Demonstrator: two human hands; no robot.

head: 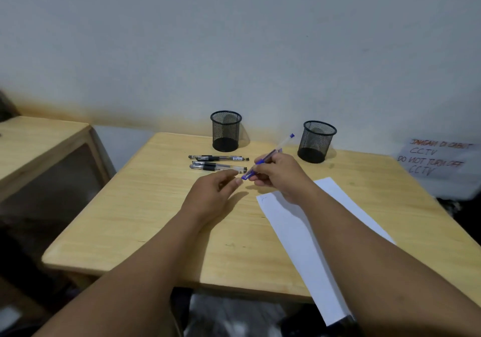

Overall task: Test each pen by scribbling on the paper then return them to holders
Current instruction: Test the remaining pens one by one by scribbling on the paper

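My right hand [277,174] grips a blue pen [282,144] above the table, its blue end pointing up and to the right toward the right holder. My left hand [214,193] pinches the pen's blue cap [247,175] at the lower end, right at the pen's tip. Several black pens [218,162] lie side by side on the table in front of the left mesh holder [226,131]. The right mesh holder [317,141] stands further right; both look empty. A white paper [307,232] lies under my right forearm with a faint mark near its top left corner.
The wooden table [145,219] stands against a white wall. A second wooden table [39,141] is to the left with a gap between them. A handwritten CCTV sign [437,158] sits at the right beyond the table.
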